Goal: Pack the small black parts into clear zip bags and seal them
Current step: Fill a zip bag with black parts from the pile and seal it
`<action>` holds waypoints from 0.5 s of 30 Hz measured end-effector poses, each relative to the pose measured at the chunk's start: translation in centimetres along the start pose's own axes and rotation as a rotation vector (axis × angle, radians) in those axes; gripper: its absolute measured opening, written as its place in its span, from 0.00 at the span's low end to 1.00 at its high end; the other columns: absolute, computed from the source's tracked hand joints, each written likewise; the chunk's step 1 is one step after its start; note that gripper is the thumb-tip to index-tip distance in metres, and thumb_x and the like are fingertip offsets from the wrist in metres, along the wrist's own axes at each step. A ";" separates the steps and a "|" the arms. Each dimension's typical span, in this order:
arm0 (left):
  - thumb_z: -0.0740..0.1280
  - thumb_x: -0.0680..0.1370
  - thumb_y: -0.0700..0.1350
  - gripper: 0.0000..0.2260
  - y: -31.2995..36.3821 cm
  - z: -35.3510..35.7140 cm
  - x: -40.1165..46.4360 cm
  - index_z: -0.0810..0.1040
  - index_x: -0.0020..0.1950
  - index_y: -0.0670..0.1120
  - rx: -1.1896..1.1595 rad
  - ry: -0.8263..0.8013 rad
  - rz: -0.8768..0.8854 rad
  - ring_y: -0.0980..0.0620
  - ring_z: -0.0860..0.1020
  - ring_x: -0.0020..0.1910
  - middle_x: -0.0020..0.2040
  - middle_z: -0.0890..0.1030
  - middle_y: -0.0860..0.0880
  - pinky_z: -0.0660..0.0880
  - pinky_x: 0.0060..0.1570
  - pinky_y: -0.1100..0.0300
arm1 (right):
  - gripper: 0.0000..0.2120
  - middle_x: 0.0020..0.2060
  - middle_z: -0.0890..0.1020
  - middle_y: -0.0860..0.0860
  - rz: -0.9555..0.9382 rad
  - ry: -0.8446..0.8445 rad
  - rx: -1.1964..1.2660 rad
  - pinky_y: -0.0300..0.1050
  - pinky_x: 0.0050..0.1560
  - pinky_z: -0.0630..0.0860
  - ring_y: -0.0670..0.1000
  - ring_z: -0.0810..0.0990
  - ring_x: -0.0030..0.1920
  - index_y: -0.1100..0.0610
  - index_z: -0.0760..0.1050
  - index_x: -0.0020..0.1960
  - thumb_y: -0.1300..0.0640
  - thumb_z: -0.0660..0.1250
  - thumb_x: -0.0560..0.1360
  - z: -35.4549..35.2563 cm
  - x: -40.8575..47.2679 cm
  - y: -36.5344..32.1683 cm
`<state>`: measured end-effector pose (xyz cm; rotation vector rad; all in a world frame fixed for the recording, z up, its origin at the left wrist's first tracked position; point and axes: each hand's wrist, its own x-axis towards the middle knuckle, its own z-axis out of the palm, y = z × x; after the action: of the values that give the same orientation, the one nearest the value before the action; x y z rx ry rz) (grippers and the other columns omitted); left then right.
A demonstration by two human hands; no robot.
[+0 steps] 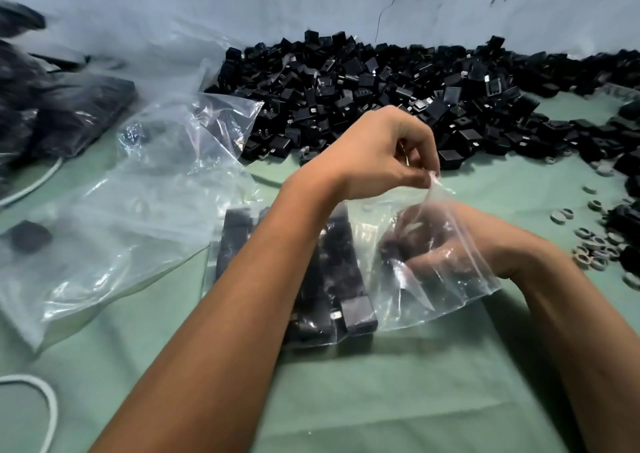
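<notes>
Pale green cloth-covered table (398,400), grey-white wall behind. Big heap of small black parts (381,95) runs along the back edge from centre to far right, too many to count. One clear zip bag (346,279) lies front-centre, long axis roughly left to right, mouth facing right and lifted up. Its left half is packed with black parts in rows, count not readable through the plastic and behind the forearm.

Left hand (377,154) reaches across above the bag, thumb and fingertips pinching the upper lip of the mouth and holding it raised. Right hand (440,241) is pushed inside the bag through the mouth, fingers curled, seen blurred through the plastic; looks like it grips dark parts, cannot tell how many.

One larger loose clear bag (138,192) sits to the left, crumpled, mostly empty, with one black part (29,236) visible inside near its left end. Stacked filled bags (62,113) at far left, blurred, count unclear. A scatter of small grey rings (595,244) at right edge, roughly a dozen or more. White cable (38,393) loops at lower left.
</notes>
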<state>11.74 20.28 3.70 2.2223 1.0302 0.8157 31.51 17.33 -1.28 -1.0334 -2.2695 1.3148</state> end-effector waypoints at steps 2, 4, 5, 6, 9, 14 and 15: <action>0.79 0.72 0.38 0.04 0.0 0.3 0.1 0.86 0.42 0.45 0.019 0.020 -0.003 0.54 0.74 0.37 0.40 0.83 0.42 0.75 0.40 0.55 | 0.14 0.49 0.86 0.54 -0.020 -0.093 -0.039 0.62 0.51 0.81 0.57 0.86 0.48 0.59 0.83 0.54 0.55 0.80 0.72 0.1 0.3 -0.1; 0.79 0.72 0.39 0.04 0.0 0.6 0.1 0.86 0.43 0.45 0.039 0.018 -0.003 0.55 0.74 0.36 0.40 0.82 0.42 0.76 0.40 0.55 | 0.15 0.48 0.86 0.58 -0.013 -0.177 -0.006 0.66 0.49 0.80 0.62 0.85 0.47 0.61 0.83 0.54 0.51 0.77 0.75 -0.1 0.3 -0.1; 0.79 0.72 0.39 0.03 -0.1 0.7 0.1 0.86 0.43 0.45 0.045 0.018 -0.003 0.55 0.74 0.36 0.40 0.82 0.42 0.76 0.41 0.55 | 0.13 0.47 0.86 0.59 -0.021 -0.191 0.021 0.65 0.46 0.81 0.63 0.85 0.45 0.61 0.84 0.53 0.51 0.75 0.77 -0.2 0.3 -0.1; 0.79 0.72 0.40 0.03 -0.2 0.7 0.1 0.86 0.43 0.45 0.050 0.021 -0.002 0.55 0.74 0.36 0.40 0.82 0.42 0.76 0.41 0.55 | 0.10 0.47 0.86 0.59 -0.025 -0.190 0.044 0.60 0.43 0.81 0.62 0.85 0.44 0.59 0.85 0.52 0.53 0.75 0.77 -0.2 0.2 -0.1; 0.78 0.73 0.40 0.03 -0.4 0.8 0.1 0.86 0.44 0.44 0.072 0.037 0.006 0.57 0.73 0.35 0.37 0.80 0.46 0.74 0.39 0.59 | 0.07 0.46 0.87 0.55 -0.026 -0.192 0.005 0.45 0.43 0.81 0.55 0.87 0.43 0.53 0.86 0.52 0.53 0.77 0.76 0.2 0.2 -0.3; 0.78 0.73 0.41 0.04 -0.5 1.2 0.2 0.85 0.44 0.45 0.134 0.045 0.034 0.59 0.71 0.34 0.38 0.78 0.52 0.71 0.37 0.64 | 0.22 0.48 0.85 0.68 0.078 -0.250 0.116 0.81 0.45 0.76 0.77 0.81 0.46 0.60 0.86 0.51 0.45 0.83 0.67 0.6 0.3 0.1; 0.78 0.73 0.41 0.04 -0.6 1.3 0.3 0.85 0.44 0.45 0.143 0.046 0.039 0.60 0.71 0.33 0.38 0.78 0.53 0.69 0.37 0.65 | 0.24 0.48 0.83 0.70 0.103 -0.266 0.158 0.85 0.44 0.72 0.80 0.80 0.46 0.62 0.85 0.51 0.45 0.84 0.66 0.8 0.3 0.2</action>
<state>12.50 20.52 2.54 2.3598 1.1015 0.8376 30.90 17.15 -1.87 -0.9820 -2.2741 1.7363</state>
